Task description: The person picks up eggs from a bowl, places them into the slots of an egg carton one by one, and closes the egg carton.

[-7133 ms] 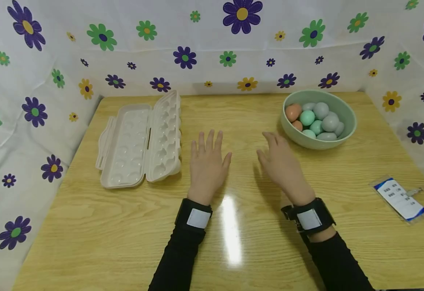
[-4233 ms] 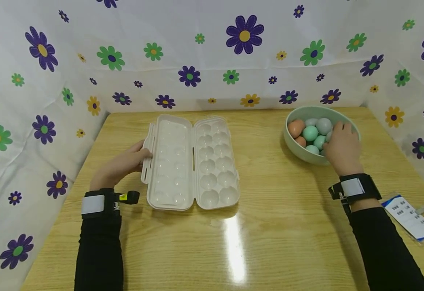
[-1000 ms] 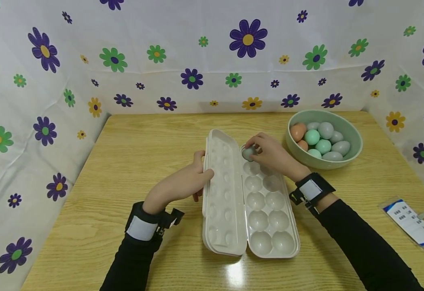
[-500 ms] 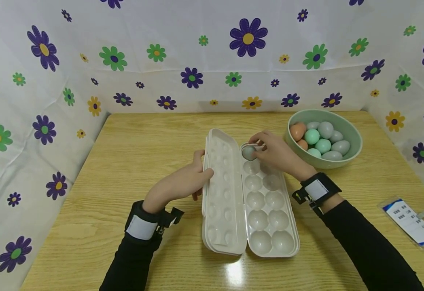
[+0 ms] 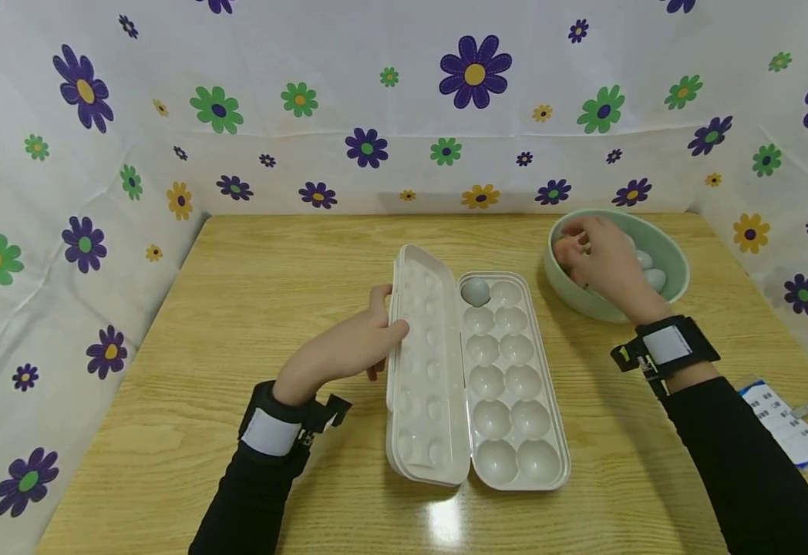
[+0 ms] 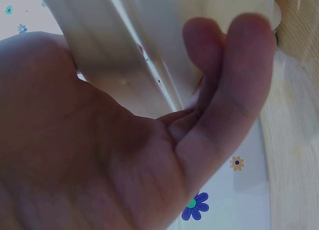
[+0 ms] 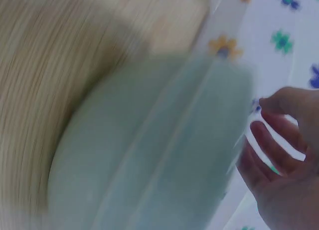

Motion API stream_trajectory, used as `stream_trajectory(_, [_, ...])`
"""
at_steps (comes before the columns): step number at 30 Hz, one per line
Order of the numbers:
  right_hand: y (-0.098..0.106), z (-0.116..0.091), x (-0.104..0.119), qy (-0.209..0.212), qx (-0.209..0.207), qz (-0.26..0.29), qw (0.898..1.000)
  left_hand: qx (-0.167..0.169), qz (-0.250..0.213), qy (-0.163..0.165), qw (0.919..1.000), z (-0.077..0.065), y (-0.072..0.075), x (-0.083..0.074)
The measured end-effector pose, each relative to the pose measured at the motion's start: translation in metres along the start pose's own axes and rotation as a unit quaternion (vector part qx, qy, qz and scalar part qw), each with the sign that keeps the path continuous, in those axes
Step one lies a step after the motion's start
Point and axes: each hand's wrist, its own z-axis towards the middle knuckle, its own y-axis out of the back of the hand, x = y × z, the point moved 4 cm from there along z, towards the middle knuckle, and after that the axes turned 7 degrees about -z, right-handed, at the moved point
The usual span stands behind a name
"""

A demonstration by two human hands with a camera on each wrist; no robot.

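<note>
A white plastic egg carton lies open on the table, its lid half raised. My left hand grips the lid's outer edge, thumb inside and fingers behind; the left wrist view shows those fingers curled against the pale plastic. One grey-green egg sits in the far left cup of the carton. My right hand is over the pale green bowl, fingers loosely bent near an orange-brown egg. No egg shows between the fingers in the right wrist view. The hand hides most of the bowl's contents.
Grey eggs show at the bowl's right side. A badge in a clear sleeve lies at the table's right, partly behind my right forearm. Flower-printed white cloth stands behind the wooden table and along its sides.
My right hand has let go of the grey-green egg in the far left cup and moved right to the bowl. Earlier, my left hand brought the carton toward the middle; it still grips the lid.
</note>
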Motion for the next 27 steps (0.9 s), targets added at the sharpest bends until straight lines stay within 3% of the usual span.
stream_trajectory(5, [0.012, -0.002, -0.037, -0.051, -0.004, -0.037, 0.998, 0.002, 0.003, -0.002, 1.0, 0.0, 0.0, -0.001])
stream_trajectory(9, [0.014, -0.003, -0.053, -0.078, 0.007, -0.048, 0.996, 0.004, 0.002, -0.001, 1.0, -0.001, 0.0, -0.001])
stream_trajectory(18, [0.007, -0.007, -0.069, -0.06, 0.015, -0.089, 0.994, -0.003, -0.002, -0.001, 1.0, -0.001, 0.002, 0.001])
stream_trajectory(22, [-0.002, -0.009, -0.076, -0.059, 0.039, -0.084, 0.994, -0.004, -0.004, -0.002, 1.0, 0.0, 0.001, 0.002])
stream_trajectory(27, [-0.005, -0.009, -0.076, -0.064, 0.041, -0.075, 0.994, -0.005, -0.004, 0.001, 1.0, 0.0, 0.002, 0.003])
